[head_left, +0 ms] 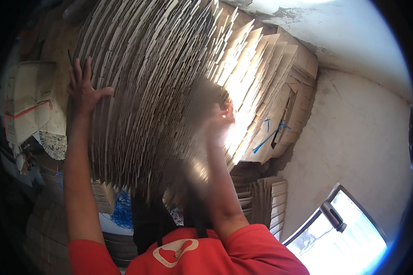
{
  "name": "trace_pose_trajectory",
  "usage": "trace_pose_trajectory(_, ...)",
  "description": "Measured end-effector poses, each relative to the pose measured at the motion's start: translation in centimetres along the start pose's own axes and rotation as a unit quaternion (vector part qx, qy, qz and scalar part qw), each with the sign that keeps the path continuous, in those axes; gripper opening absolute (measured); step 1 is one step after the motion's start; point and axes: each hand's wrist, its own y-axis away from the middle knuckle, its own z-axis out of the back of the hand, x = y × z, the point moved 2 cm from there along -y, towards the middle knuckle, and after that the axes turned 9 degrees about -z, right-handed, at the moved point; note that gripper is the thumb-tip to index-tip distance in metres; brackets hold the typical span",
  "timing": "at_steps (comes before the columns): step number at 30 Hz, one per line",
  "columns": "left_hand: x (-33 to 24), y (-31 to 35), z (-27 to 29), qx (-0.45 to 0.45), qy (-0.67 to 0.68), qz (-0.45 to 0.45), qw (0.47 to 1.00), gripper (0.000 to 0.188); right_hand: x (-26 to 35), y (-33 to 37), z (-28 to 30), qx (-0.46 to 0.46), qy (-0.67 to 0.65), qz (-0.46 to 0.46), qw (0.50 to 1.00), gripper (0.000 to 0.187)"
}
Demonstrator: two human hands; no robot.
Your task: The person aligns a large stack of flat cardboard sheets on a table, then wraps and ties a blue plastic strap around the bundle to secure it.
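Nearest is the person's red shirt (183,250), with a pale print on the chest, and dark trousers (151,215) beyond it. Just past the legs, a tangle of blue string (121,211) lies to the left.

In front of the person, between the two hands, is a big stack of cardboard sheets (142,91), standing on edge (what bears it is hidden). The left hand (83,89) lies against its left end, fingers spread and thumb stuck out to the right. The right hand (222,117) is at the stack's right part; its fingers look bent, but blur hides whether they pinch a sheet.

The sheets are thin and grey-brown with ragged, uneven edges, packed tight on the left and fanned apart on the right, where bright light bleaches them. Their long edges run away from the person, far ends leaning right, more steeply tilted toward the right side; the row itself goes from left to right.

Farther off at left is a boxy cardboard bundle (30,87) with a red strap, its inside out of sight. Beyond the stack, at right, another cardboard bundle (284,103) carries a blue tie (270,135) and shows a dark gap, contents unclear. Behind rises a pale stained wall (353,114).
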Motion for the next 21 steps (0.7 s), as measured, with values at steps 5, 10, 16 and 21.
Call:
trace_pose_trajectory(5, 0.3, 0.2, -0.2, 0.002, 0.004, 0.004, 1.000, 0.129, 4.1, -0.1, 1.4, 0.141, -0.249, -0.127, 0.950, 0.047)
trace_pose_trajectory(10, -0.1, 0.0, 0.0, -0.004, 0.009, -0.001, 1.000, 0.129, 1.3, -0.5, 1.5, 0.109, -0.302, -0.153, 0.935, 0.045)
trace_pose_trajectory(16, -0.2, -0.2, 0.1, -0.005, -0.007, -0.007, 1.000, 0.130, 2.1, -1.5, 1.0, 0.096, -0.138, -0.051, 0.984, 0.043)
trace_pose_trajectory(21, 0.2, 0.0, 0.0, -0.009, -0.001, -0.011, 1.000, 0.129, 3.3, -0.5, 1.2, 0.059, 0.040, 0.060, 0.996, 0.045)
